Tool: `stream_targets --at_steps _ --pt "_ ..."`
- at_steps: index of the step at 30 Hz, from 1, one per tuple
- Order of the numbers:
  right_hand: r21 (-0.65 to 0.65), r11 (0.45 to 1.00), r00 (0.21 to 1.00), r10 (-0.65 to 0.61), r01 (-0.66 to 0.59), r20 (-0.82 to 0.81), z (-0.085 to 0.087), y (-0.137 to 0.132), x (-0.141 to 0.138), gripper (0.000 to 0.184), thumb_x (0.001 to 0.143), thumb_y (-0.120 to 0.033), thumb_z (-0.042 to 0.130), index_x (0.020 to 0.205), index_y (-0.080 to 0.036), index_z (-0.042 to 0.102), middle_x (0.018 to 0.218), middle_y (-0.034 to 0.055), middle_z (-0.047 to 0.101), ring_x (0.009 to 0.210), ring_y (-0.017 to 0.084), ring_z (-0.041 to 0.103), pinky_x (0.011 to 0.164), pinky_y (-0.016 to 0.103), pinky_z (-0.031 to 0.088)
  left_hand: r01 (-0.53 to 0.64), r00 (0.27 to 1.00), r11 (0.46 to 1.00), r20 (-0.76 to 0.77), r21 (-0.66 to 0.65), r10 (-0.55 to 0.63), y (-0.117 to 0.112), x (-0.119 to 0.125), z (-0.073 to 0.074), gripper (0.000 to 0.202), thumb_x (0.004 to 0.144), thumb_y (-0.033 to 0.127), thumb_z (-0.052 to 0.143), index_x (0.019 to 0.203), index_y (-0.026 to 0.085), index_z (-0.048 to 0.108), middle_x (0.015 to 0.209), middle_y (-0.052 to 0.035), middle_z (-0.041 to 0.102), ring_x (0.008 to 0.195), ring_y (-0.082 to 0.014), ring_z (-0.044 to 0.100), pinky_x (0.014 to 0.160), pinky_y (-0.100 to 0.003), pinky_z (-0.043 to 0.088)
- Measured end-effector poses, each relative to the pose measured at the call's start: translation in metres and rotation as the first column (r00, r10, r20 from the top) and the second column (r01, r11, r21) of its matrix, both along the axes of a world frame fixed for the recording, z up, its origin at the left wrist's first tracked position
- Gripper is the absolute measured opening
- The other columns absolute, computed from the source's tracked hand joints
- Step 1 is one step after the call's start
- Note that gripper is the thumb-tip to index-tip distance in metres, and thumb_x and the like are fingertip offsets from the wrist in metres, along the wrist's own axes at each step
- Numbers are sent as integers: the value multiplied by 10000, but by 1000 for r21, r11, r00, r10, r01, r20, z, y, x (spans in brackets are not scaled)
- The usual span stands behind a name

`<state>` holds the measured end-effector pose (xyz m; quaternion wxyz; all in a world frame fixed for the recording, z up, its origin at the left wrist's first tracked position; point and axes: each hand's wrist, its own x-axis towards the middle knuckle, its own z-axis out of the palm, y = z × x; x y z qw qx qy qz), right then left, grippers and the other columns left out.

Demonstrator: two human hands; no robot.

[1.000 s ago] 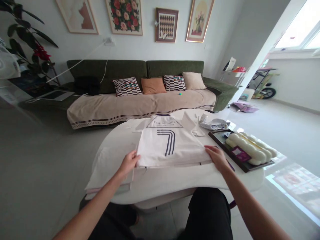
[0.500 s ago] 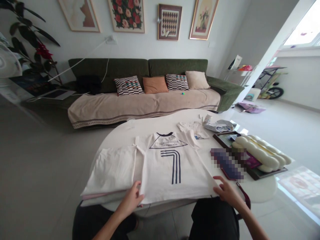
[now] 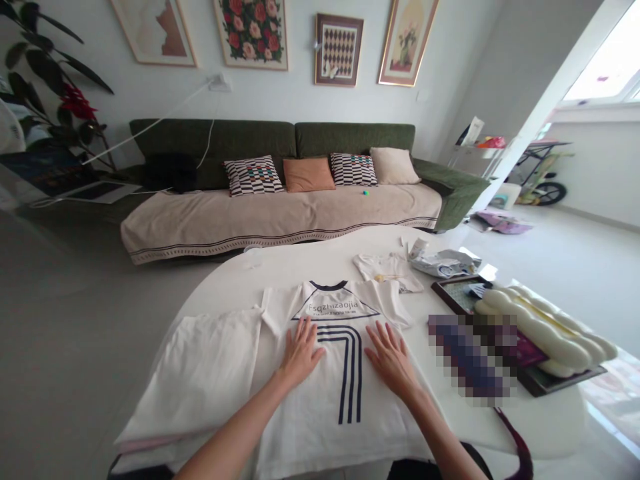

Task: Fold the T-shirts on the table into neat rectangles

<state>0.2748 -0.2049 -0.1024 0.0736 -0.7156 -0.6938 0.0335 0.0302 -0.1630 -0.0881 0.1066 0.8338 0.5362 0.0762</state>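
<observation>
A white short-sleeved shirt (image 3: 336,393) lies flat and spread on the table (image 3: 225,287), its navy collar toward the far edge and hem at the near edge. Dark lettering sits in a navy-outlined panel above a large 7 made of 3 navy stripes.

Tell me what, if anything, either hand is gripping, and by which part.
Nothing is held: the left hand and right hand lie open, palms down, on the white shirt, gripping no part of it.
</observation>
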Motion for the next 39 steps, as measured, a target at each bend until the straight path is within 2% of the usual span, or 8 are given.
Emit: stream_targets --at_steps 6,13,19,26,29,33,36,39 --pt "-83 993 996 -83 85 29 -16 17 32 545 855 -571 200 1363 -384 142 1465 -28 102 1331 242 -6 1000 543 175 -49 998 997 -38 56 51 16 15 -24 607 830 543 317 1373 284 235 1468 -23 92 1313 -362 5 990 -601 118" --pt "-100 987 991 -125 129 51 -7 26 43 528 866 -517 231 1360 -328 230 1449 19 180 1328 266 61 985 584 164 -36 999 999 -7 23 36 48 33 9 449 868 400 322 1266 228 438 1345 -96 387 1202 -295 353 960 -475 297" --pt "-34 999 999 40 -41 -8 6 14 -25 538 880 -467 232 1359 -225 273 1447 61 174 1328 235 88 1015 522 169 -172 979 985 -118 -32 167 103 -6 2 554 863 489 255 1366 257 250 1459 -85 138 1315 -339 61 963 -604 161" --pt "-1 998 997 57 -57 -47 -8 12 -47 597 840 -526 312 1369 -260 238 1445 58 190 1324 258 101 1006 500 194 -368 921 915 -199 -166 334 131 -62 -4 564 827 567 226 1352 362 239 1460 -61 139 1279 -419 140 896 -667 169" --pt "23 999 996 43 -41 -81 5 4 -57 549 854 -439 338 1346 -199 302 1422 117 238 1310 279 152 984 506 224 -387 917 906 -178 -170 358 143 -75 10 568 802 485 378 1332 293 307 1412 -108 270 1232 -395 274 911 -583 249" --pt "71 980 944 196 -184 -267 25 -36 -119 373 799 -330 474 1146 -195 495 1172 116 514 1087 250 457 884 395 366 -414 910 885 -120 -213 397 157 -82 20 478 703 368 540 1141 180 504 1160 -148 542 1072 -304 485 842 -412 375" --pt "-36 962 903 239 -269 -357 16 -69 -173 440 575 -442 677 925 -200 565 930 83 583 861 282 521 739 422 418 -402 911 859 -48 -317 409 161 -86 29 225 608 300 614 788 166 619 805 -83 653 871 -260 585 715 -305 424" --pt "-73 985 943 125 -155 -309 0 -84 -203 294 581 -269 647 853 -187 575 872 95 590 830 304 517 727 463 395 -345 910 838 69 -424 409 160 -93 47 144 582 292 616 616 155 591 617 -43 620 726 -221 603 604 -251 427"
